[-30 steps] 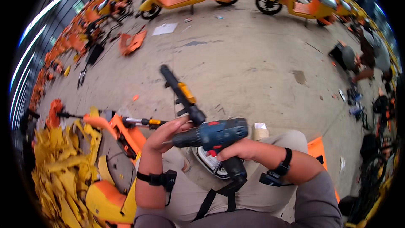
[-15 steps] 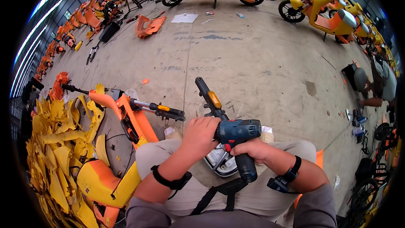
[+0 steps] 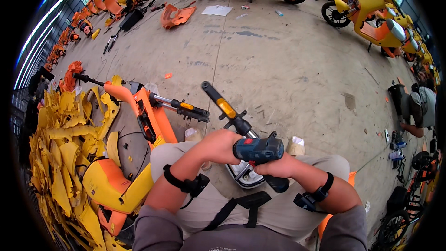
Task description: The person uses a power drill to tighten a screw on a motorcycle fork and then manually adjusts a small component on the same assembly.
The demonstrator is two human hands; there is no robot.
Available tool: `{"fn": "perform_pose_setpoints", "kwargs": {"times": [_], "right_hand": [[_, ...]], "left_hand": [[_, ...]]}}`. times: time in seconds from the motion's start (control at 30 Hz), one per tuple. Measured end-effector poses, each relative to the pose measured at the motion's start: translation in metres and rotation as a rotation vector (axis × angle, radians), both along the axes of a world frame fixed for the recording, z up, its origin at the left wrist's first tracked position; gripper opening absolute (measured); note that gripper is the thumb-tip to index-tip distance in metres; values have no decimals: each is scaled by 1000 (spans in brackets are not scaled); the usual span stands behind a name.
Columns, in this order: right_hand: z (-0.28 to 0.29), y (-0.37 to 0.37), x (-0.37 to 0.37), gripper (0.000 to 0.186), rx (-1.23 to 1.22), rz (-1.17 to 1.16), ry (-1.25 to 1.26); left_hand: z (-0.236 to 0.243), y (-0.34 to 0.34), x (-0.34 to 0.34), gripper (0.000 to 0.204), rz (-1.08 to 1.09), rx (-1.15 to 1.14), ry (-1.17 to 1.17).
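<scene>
My right hand is closed round the handle of a dark blue cordless drill with red switches. At the drill's left end is my left hand, curled, its fingers mostly hidden; what they grip I cannot make out. Just beyond the drill a black and silver fork leg with an amber reflector slants up and to the left. Below the drill, between my legs, lies a white and black housing, partly covered by my hands and the drill. Where the drill's tip meets anything is hidden.
On my left stands a partly stripped orange and yellow scooter body with its fork, beside a heap of yellow panels. An orange panel lies ahead. Scooters line the back. Another person crouches at right near black parts.
The drill has turned, its handle now slanting to the lower right, and both hands have shifted with it. The fork leg's upper end has swung left. My head view has shifted slightly.
</scene>
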State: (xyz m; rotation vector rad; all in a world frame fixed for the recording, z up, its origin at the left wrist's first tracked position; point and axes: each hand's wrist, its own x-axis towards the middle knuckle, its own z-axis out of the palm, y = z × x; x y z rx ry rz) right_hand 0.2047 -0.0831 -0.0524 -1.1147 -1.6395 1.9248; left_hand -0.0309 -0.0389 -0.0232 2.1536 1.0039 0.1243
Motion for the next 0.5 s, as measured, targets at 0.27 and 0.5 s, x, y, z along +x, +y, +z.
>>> {"fn": "perform_pose_setpoints", "kwargs": {"times": [0.27,0.5], "right_hand": [[2,-15,-5,29,-24,1,86],[8,-1,-6,34,-420,-303,162]], "left_hand": [[8,7,-4,28,-202,-487,-57],[-13,-16,24,42,382,607,-102]]}}
